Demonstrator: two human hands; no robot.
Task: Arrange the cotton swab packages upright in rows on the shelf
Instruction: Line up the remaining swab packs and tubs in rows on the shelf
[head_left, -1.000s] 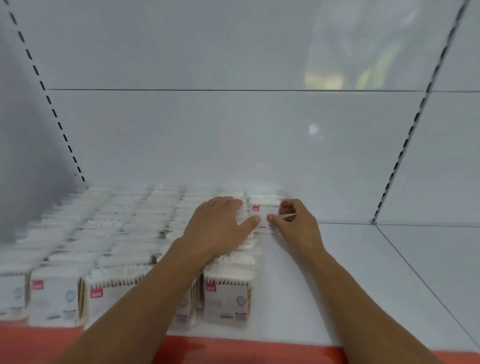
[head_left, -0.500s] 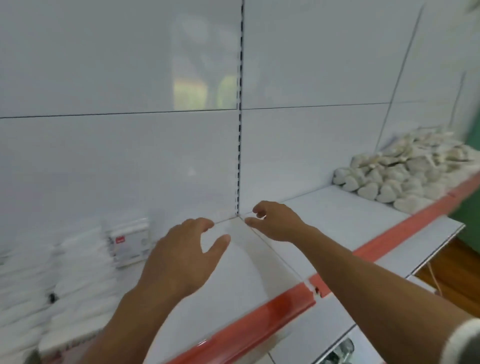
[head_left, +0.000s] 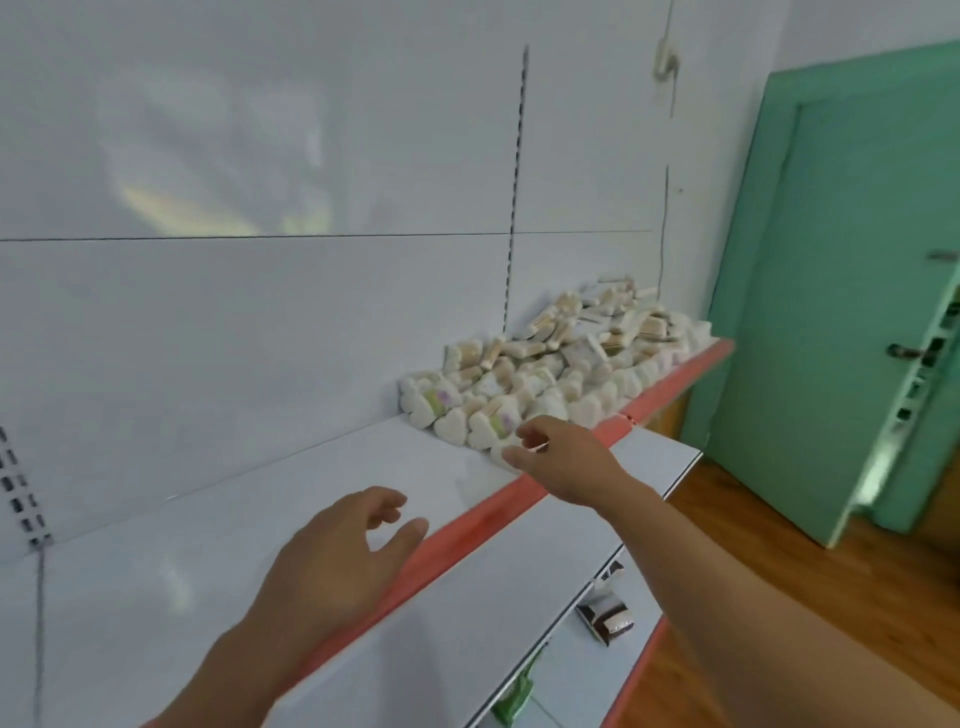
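Note:
A loose heap of cotton swab packages (head_left: 556, 358), some heart-shaped and some rectangular, lies on the white shelf (head_left: 291, 499) at the right end against the back wall. My right hand (head_left: 558, 457) reaches toward the near edge of the heap, fingers loosely spread, holding nothing, its fingertips just short of a heart-shaped pack. My left hand (head_left: 337, 561) hovers over the bare shelf near its red front edge, fingers relaxed and empty. The upright rows of packages are out of view to the left.
A red strip (head_left: 467, 519) runs along the shelf's front edge. A lower white shelf (head_left: 519, 597) juts out below, with small packaged items under it. A green door (head_left: 852, 270) stands at the right over a wooden floor.
My view has swung right, away from the rows, to the heap of packs. Both hands let go of the last package and moved right, empty; my right hand now nears the heap.

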